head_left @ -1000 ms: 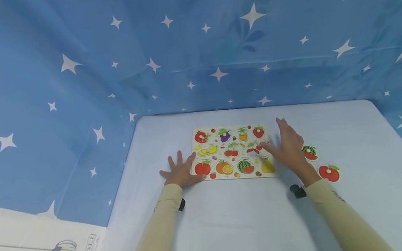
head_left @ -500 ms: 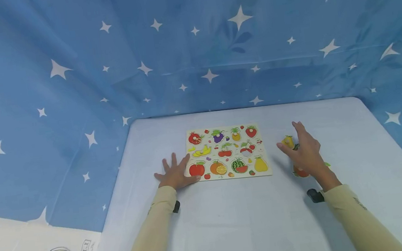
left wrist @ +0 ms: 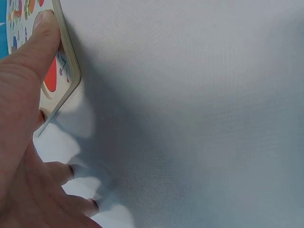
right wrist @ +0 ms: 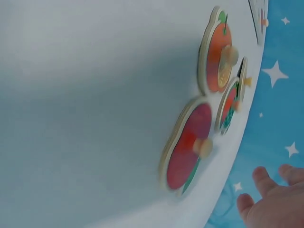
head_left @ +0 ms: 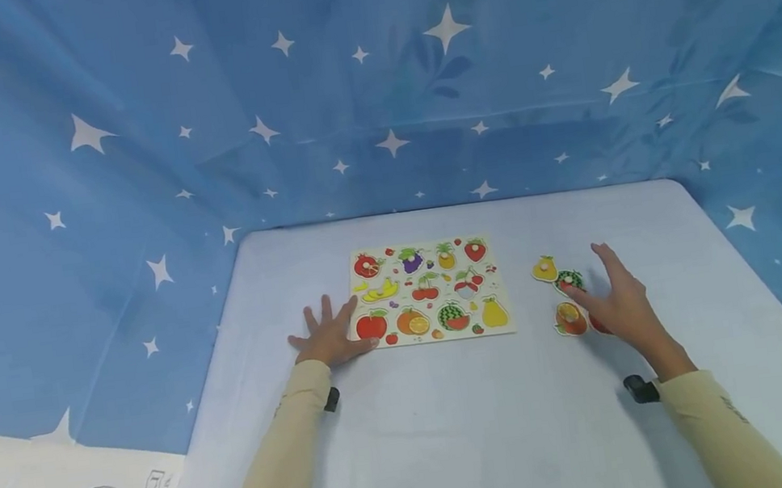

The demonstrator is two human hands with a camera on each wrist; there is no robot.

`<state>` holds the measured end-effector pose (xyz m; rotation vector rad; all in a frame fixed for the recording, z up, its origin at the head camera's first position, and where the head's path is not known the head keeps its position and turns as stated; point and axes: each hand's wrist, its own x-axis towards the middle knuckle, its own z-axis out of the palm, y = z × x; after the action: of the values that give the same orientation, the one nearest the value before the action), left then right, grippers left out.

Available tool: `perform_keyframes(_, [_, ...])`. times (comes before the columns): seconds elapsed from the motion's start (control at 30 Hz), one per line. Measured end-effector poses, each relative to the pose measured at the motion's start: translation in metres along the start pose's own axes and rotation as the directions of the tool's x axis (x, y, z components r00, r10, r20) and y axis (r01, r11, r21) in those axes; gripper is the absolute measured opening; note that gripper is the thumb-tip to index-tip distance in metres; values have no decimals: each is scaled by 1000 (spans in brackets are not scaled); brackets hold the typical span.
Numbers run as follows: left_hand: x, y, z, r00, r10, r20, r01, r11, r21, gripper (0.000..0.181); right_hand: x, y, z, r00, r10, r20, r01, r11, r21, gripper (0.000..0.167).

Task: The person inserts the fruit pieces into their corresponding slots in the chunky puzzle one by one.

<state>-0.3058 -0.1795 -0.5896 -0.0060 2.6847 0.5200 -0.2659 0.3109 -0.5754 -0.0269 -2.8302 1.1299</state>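
A fruit puzzle board (head_left: 498, 286) lies flat on the table. My left hand (head_left: 330, 338) is spread at its left edge; in the left wrist view the thumb (left wrist: 35, 45) rests on the board's top face near a corner. To the right of the board my right hand (head_left: 627, 306) is held above the loose knobbed pieces, fingers apart, holding nothing. Those pieces are a yellow pear (head_left: 544, 269), a watermelon (head_left: 569, 281), an orange (head_left: 571, 321) and a red apple (right wrist: 183, 156). In the head view the right hand partly hides the apple.
The white-covered table (head_left: 458, 431) has rounded far corners. A blue star-patterned cloth (head_left: 315, 107) hangs behind it and on the left. Several fruit pieces with knobs, such as the pomegranate (head_left: 367, 265), sit in the board.
My right hand has moved right, from the board's right edge to over the loose pieces. The pear, watermelon and orange now show beside it. The left hand has stayed on the board.
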Motion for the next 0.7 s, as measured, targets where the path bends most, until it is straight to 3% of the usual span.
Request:
perform_keyframes(0.4, [2, -8, 1, 1000, -4, -15, 4, 1000, 6, 105, -6, 12, -2, 996, 85, 31, -85, 996, -7, 95])
perform_keyframes(0.7, [3, -2, 4, 1000, -5, -11, 5, 1000, -17, 104, 0, 10, 6, 997, 62, 43, -64, 997, 41, 88])
